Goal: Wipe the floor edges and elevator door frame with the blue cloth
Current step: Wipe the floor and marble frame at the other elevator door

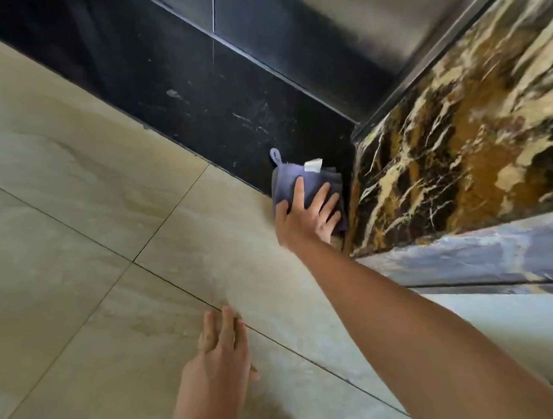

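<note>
The blue cloth (285,185) lies folded on the floor in the corner where the black stone threshold (202,96) meets the brown marble door frame (448,147). It has a hanging loop and a white label at its far edge. My right hand (306,214) presses flat on the cloth with fingers spread, arm stretched out from the lower right. My left hand (217,352) rests flat on the beige floor tiles (82,247), fingers together, holding nothing.
The steel elevator door (372,24) stands behind the threshold, with a metal sill groove in front of it. A grey-blue marble skirting (458,259) runs along the wall at the right. Dark grout lines cross the beige tiles.
</note>
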Tool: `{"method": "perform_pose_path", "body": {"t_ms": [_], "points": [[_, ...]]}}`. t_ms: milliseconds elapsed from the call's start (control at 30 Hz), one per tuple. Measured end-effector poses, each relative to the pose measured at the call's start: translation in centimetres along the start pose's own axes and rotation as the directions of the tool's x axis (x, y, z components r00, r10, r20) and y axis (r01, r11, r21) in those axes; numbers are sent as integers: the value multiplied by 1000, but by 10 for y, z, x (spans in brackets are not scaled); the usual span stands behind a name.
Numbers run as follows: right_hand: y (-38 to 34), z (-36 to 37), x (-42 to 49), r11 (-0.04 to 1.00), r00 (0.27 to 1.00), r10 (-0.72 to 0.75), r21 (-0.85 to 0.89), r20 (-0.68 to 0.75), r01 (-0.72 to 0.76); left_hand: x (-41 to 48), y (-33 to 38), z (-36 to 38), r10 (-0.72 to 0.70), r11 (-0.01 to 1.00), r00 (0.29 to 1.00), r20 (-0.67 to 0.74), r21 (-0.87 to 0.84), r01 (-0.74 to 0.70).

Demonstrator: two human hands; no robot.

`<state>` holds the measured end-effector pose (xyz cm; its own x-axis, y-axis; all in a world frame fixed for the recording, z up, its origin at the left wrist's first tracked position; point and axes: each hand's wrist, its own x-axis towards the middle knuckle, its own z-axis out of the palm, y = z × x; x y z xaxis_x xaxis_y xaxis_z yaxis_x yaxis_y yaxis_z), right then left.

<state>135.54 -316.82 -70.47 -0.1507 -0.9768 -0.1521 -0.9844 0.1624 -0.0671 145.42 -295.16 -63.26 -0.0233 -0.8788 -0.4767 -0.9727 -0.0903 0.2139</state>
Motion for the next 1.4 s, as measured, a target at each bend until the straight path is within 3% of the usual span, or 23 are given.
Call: {"method": "perform_pose_path", "body": {"t_ms": [100,167,233,400,467,600,700,867,1067,1267,1400], "points": [[-4,-18,81,994,985,97,40,145,-104,-6,7,-1,-73,997,993,88,13,72],[-11,-19,108,981,957,162,69,243,-183,-9,6,4,-47,998,998,47,-45,50],[-12,-20,112,981,957,160,68,242,-181,-9,5,5,-44,994,999,28,-99,46],[7,-14,44,997,981,21,65,195,-34,-11,10,5,-52,996,998,40,-72,55],[12,-8,-21,996,988,-50,76,143,39,-12,10,9,-68,990,997,41,-117,73],[40,8,-164,985,984,-169,39,61,167,-10,13,10,-70,997,996,51,-13,71],[62,13,-218,980,977,-197,39,88,194,-7,15,10,-76,997,996,50,28,74],[50,2,-158,942,940,-336,4,65,336,-3,14,14,-95,995,992,78,20,94],[7,-15,-48,978,943,-193,-21,270,206,-4,14,14,-106,994,993,59,26,105],[75,-23,-124,876,864,-425,-118,270,468,-5,12,15,-95,995,991,98,23,94],[151,-23,-206,862,849,-451,-111,276,494,-2,15,7,-45,993,989,140,112,29]]}}
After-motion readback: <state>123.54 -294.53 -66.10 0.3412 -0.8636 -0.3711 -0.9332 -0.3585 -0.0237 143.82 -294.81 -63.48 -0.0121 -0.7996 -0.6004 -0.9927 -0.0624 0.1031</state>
